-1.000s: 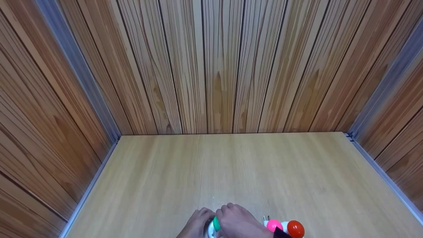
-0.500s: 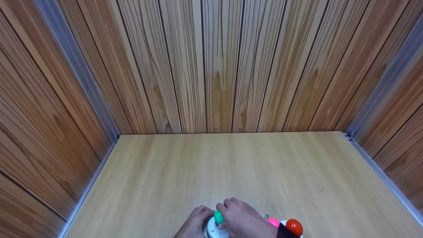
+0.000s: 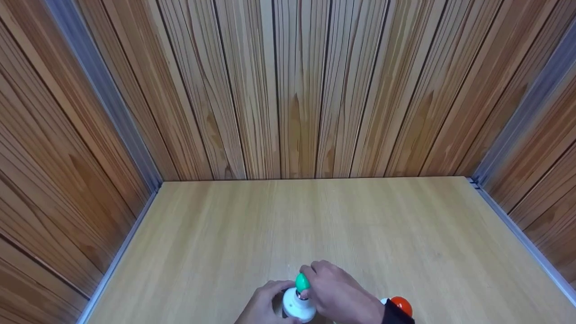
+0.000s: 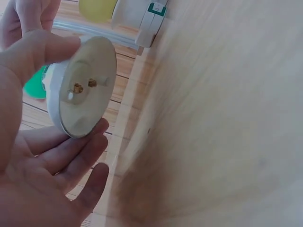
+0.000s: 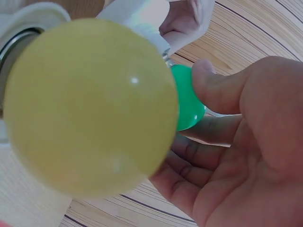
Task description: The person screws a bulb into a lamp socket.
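In the head view my left hand [image 3: 264,302] grips a round white lamp holder [image 3: 298,308] by its edge. Its underside [image 4: 87,92] faces the left wrist camera, showing two brass-coloured contacts. My right hand [image 3: 337,290] pinches a small green light bulb [image 3: 302,282] between thumb and fingers. The bulb stands at the mouth of the holder, and a bit of its metal screw base shows between the two. In the right wrist view the thumb presses the side of the green bulb [image 5: 188,97], partly covered by a yellow bulb in front.
A large yellow bulb [image 5: 92,109] sits in a white socket close before the right wrist camera. Beside my right sleeve, a red bulb [image 3: 401,305] shows on the table [image 3: 288,225]. A white plastic piece with a green switch [image 4: 156,8] stands near the yellow bulb [image 4: 97,8].
The green bulb has moved up and right with my right hand, and more of the lamp holder and the bulb's metal base shows. My forearm now hides the pink bulb.
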A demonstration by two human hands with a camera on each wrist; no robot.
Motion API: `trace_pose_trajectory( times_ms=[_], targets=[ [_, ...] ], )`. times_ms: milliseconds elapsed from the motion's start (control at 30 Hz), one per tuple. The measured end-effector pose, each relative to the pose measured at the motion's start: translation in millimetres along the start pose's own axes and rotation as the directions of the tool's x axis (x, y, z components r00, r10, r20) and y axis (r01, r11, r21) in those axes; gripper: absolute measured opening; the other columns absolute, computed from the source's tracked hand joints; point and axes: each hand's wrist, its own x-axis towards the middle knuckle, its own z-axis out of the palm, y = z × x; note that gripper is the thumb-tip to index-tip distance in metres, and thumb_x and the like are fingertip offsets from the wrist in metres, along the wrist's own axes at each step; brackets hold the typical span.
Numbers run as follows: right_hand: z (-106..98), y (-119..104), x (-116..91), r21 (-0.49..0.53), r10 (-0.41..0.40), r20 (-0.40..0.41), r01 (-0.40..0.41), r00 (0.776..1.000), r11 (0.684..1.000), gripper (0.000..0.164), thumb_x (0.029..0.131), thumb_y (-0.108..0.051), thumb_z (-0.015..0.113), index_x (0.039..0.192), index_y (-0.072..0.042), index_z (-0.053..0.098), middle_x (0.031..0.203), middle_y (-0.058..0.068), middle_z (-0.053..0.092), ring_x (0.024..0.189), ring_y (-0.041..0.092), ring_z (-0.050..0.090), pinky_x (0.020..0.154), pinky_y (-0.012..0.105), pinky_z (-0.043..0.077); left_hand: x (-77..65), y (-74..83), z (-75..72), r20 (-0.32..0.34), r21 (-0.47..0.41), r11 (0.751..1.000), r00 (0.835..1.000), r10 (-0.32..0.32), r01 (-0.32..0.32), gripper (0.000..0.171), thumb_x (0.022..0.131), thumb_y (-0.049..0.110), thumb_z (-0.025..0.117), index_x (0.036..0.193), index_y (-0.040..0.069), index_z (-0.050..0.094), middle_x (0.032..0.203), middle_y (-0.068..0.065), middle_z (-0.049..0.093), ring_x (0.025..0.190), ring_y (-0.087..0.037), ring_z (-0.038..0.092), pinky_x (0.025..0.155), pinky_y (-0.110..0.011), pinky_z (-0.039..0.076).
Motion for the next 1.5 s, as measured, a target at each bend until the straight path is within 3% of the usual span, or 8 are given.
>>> trace_pose_trajectory(
  times_ms=[233,533,667,900,1000,1200,1300,1500],
  targets=[
    [6,-7,4,-0.078,0.067,0.017,-0.065,0.998,0.995,0.046,0.095,-0.052,0.056,0.095,-0.007,0.062,0.076,-0.001,0.054,0.066,0.009,0.043,0.06,0.02,0.043,1.3,1.7,-0.5,0.003,0.015,0.996,0.996,-0.085,0.085,0.069,0.069,0.051,0.086,0.128,0.025,0.062,0.12,0.005,0.066,0.113,-0.016,0.056,0.103,-0.048,0.045],
    [10,-8,9,-0.04,0.11,0.027,-0.109,0.994,0.993,0.055,0.089,-0.061,0.059,0.091,-0.006,0.066,0.067,-0.003,0.05,0.058,0.009,0.04,0.054,0.016,0.037,4.9,2.6,0.0,0.048,0.008,0.988,0.987,-0.153,0.153,0.069,0.067,0.054,0.086,0.126,0.026,0.063,0.116,0.011,0.066,0.109,-0.014,0.054,0.102,-0.047,0.047],
    [13,-9,7,-0.07,0.083,-0.004,-0.083,0.997,0.994,0.055,0.089,-0.062,0.059,0.086,-0.008,0.065,0.064,-0.004,0.047,0.057,0.008,0.038,0.053,0.015,0.034,4.5,0.6,0.2,0.052,0.021,0.99,0.989,-0.139,0.138,0.067,0.067,0.054,0.086,0.125,0.028,0.064,0.113,0.013,0.065,0.107,-0.01,0.055,0.101,-0.043,0.049],
    [17,-11,3,-0.207,0.037,-0.065,-0.05,0.997,0.977,0.054,0.088,-0.063,0.06,0.078,-0.01,0.061,0.063,-0.004,0.046,0.058,0.009,0.035,0.053,0.018,0.031,2.1,-6.3,-1.8,-0.001,0.128,0.991,0.999,0.051,-0.05,0.068,0.066,0.052,0.087,0.125,0.027,0.064,0.115,0.013,0.068,0.101,0.0,0.053,0.09,-0.02,0.049],
    [12,-9,2,-0.146,0.044,-0.025,-0.047,0.999,0.988,0.052,0.088,-0.061,0.062,0.09,-0.01,0.064,0.07,-0.004,0.051,0.063,0.008,0.04,0.057,0.018,0.036,2.4,-6.6,-2.7,-0.003,0.128,0.991,1.0,0.031,-0.031,0.067,0.066,0.053,0.087,0.125,0.029,0.064,0.113,0.016,0.067,0.101,0.002,0.052,0.091,-0.019,0.048],
    [2,-2,-2,0.065,-0.034,0.075,0.029,0.997,0.997,0.053,0.084,-0.036,0.078,0.133,-0.026,0.058,0.116,-0.001,0.063,0.097,0.01,0.055,0.081,0.024,0.056,3.0,-3.5,-4.8,0.046,0.09,0.995,0.998,-0.036,0.032,0.068,0.068,0.054,0.086,0.129,0.035,0.06,0.116,0.018,0.065,0.109,-0.004,0.054,0.1,-0.033,0.049],
    [1,0,-2,0.125,-0.082,0.088,0.07,0.993,0.99,0.056,0.082,-0.021,0.079,0.133,-0.031,0.059,0.121,-0.001,0.063,0.102,0.009,0.056,0.085,0.024,0.057,3.0,-0.5,-5.5,0.078,0.037,0.995,0.993,-0.094,0.091,0.068,0.068,0.054,0.085,0.129,0.042,0.058,0.116,0.021,0.064,0.11,-0.007,0.054,0.101,-0.039,0.049],
    [2,-3,0,0.136,-0.059,0.13,0.041,0.99,0.99,0.055,0.083,-0.015,0.077,0.133,-0.033,0.061,0.119,-0.002,0.064,0.099,0.006,0.055,0.083,0.023,0.057,3.0,0.3,-5.2,0.084,0.017,0.995,0.991,-0.103,0.102,0.068,0.067,0.053,0.086,0.129,0.042,0.059,0.115,0.023,0.065,0.111,-0.008,0.053,0.099,-0.039,0.049]
  ],
)
